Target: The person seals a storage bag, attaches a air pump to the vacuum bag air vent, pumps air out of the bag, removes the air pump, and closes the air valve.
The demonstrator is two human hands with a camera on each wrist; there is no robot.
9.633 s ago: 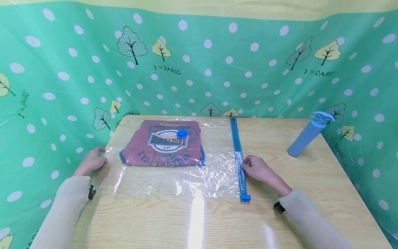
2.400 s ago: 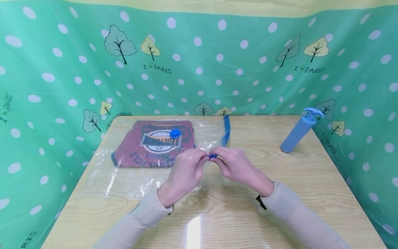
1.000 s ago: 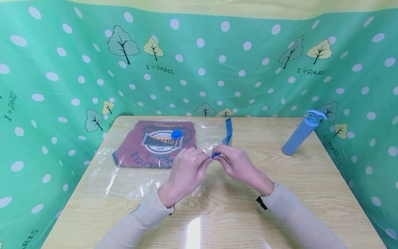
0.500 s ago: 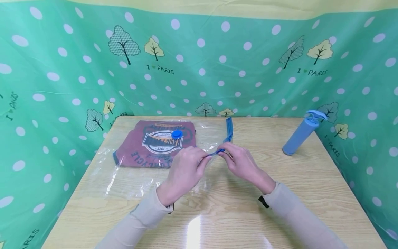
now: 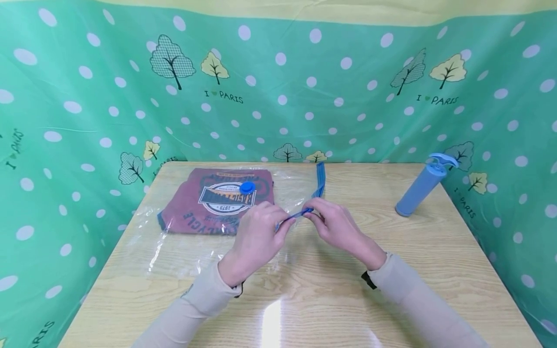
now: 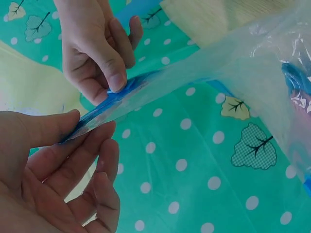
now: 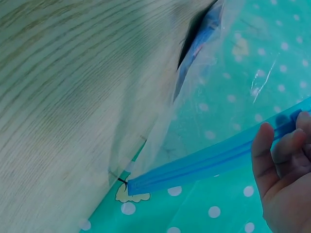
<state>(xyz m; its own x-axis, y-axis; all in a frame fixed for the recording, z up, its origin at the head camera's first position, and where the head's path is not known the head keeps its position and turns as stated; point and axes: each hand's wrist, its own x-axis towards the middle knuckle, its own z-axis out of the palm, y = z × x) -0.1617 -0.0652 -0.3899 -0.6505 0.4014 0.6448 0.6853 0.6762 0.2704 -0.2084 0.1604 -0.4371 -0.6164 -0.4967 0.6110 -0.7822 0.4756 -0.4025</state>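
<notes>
A clear vacuum storage bag [image 5: 174,251] lies on the table with a folded maroon T-shirt [image 5: 187,203] inside and a round blue valve [image 5: 247,188] on top. Along its right end runs a blue zip strip [image 5: 321,176], its near part lifted and bent. My left hand [image 5: 256,237] pinches the strip's near end between thumb and fingers, as the left wrist view shows. Just beyond, my right hand [image 5: 337,227] pinches the strip at the small dark blue slider [image 7: 295,116]. A short stretch of strip shows between the hands. From there the strip runs on toward the back edge.
A blue hand pump [image 5: 419,188] with a T-shaped handle stands on the right side of the wooden table [image 5: 326,299]. Behind and at both sides hangs a green dotted curtain [image 5: 365,121].
Both hands have come together from opposite ends of the bag and lifted the near part of the strip. In the last second my right hand has shifted slightly right, baring more strip between the hands.
</notes>
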